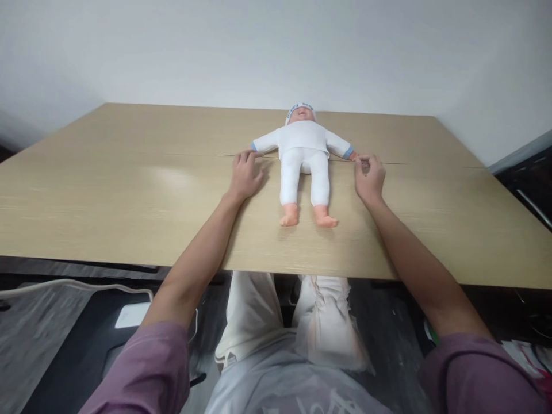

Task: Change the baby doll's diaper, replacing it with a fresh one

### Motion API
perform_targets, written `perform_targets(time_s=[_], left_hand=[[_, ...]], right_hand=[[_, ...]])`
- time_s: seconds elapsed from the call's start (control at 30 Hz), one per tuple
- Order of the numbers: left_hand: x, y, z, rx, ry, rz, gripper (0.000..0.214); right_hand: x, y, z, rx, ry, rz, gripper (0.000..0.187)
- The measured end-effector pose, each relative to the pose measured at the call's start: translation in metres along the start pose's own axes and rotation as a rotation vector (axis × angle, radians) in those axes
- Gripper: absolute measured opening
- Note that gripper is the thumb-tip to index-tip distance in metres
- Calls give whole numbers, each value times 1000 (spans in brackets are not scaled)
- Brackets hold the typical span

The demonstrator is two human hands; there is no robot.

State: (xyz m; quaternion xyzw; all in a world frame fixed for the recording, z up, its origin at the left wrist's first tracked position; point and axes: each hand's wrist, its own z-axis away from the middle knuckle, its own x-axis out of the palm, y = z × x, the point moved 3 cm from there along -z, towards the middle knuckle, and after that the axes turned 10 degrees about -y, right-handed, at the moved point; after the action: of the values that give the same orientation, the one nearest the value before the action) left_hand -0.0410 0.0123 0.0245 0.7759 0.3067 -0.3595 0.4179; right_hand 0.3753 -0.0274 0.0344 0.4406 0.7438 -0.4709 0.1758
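Note:
A baby doll [303,137] lies on its back on the wooden table, head toward the wall and bare feet toward me. It wears a white top and trousers with blue cuffs, and a white headband with blue lettering. Its arms are spread out to both sides. At the cuff on the left of the picture, my left hand [246,174] is closed over the doll's hand, which my fingers hide. Opposite, my right hand [370,177] pinches the doll's other hand, part of which shows beside my fingertips.
The table [107,190] has a thin seam across it and meets a pale wall [267,52] at the back. On my lap rests a pale, ruffled diaper [330,328]. Below the left front edge are a white cable [77,283] and a dark case [73,356].

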Motion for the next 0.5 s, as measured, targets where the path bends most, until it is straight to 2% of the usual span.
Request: perform_targets(time_s=[0.1, 0.17, 0.23, 0.3, 0.33, 0.37, 0.43, 0.47, 0.5], left_hand=[[-14, 32, 15, 73, -20, 30, 41], [-26, 63, 39, 111, -8, 92, 40], [-34, 97, 82, 110, 26, 211, 43], [-32, 127, 140, 31, 41, 359, 46], [-25, 141, 172, 14, 0, 433, 45], [-12, 154, 204, 37, -164, 490, 42], [14, 174, 263, 70, -330, 530, 35], [28, 181, 288, 92, -422, 559, 36], [44, 188, 309, 135, -604, 628, 33]], right_hand=[[-19, -34, 19, -4, 33, -135, 23], [-41, -62, 47, -36, 85, -214, 27], [-66, -86, 92, -56, 133, -297, 29], [-91, -97, 154, -32, 166, -293, 36], [-101, -98, 188, -56, 129, -279, 41], [-108, -97, 223, -121, 94, -273, 47], [-110, -88, 287, -259, -200, -241, 56], [-106, -80, 316, -265, -338, -236, 55], [-102, -70, 340, -210, -428, -230, 52]])
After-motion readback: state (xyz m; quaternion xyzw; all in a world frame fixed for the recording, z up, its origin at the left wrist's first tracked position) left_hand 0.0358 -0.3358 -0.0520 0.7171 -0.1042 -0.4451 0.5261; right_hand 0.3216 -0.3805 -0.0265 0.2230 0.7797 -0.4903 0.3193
